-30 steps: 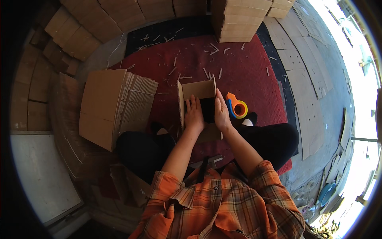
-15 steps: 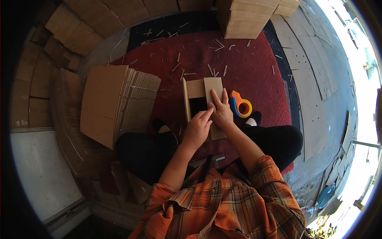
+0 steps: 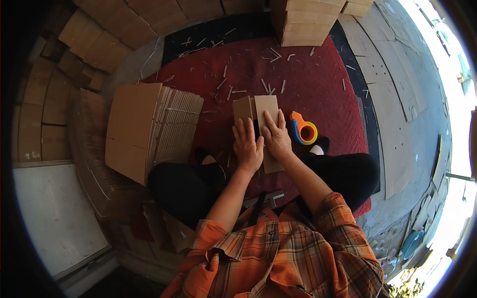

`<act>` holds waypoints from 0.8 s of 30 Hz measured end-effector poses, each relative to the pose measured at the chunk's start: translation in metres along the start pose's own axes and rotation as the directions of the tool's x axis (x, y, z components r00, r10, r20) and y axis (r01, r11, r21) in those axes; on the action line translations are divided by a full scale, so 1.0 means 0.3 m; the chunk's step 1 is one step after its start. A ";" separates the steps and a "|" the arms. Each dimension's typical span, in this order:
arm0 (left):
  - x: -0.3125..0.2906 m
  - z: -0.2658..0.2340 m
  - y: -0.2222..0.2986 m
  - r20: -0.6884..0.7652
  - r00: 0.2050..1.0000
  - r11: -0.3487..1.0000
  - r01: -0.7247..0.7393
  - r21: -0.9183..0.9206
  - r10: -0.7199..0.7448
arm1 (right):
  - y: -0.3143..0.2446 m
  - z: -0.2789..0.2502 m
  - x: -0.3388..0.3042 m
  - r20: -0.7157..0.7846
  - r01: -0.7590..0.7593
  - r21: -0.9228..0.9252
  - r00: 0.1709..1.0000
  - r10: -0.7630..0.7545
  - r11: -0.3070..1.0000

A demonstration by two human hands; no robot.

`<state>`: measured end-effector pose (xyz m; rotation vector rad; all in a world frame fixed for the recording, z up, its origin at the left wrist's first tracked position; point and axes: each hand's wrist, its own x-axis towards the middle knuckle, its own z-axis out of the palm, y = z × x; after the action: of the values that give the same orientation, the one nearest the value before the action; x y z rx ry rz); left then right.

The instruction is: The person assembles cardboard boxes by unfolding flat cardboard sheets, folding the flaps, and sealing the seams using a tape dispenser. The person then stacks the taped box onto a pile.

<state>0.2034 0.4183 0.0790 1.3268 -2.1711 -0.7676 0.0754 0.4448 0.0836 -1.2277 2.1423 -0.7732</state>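
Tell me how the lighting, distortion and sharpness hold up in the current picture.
Head view: glare burns out the right edge; head view: the stacked cartons at upper left sit in dim shade; head view: the pale panel bows along the dark rim; head view: left grip, right grip and tape dispenser look fairly sharp.

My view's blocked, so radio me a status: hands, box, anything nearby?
Left hand, right hand: both on top flaps of cardboard box. Dark gap between flaps. Tape dispenser on red cloth, right of box, clear of hands.
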 end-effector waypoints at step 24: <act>-0.005 0.015 0.038 0.242 0.968 0.865 -0.063 0.498 -0.069 | 0.019 0.014 -0.007 0.000 0.070 -0.081 0.998 -0.070 0.994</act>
<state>0.1937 0.4249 0.0833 1.5433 -2.7037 -0.3893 0.0758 0.4482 0.0770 -1.3505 2.1622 -0.7239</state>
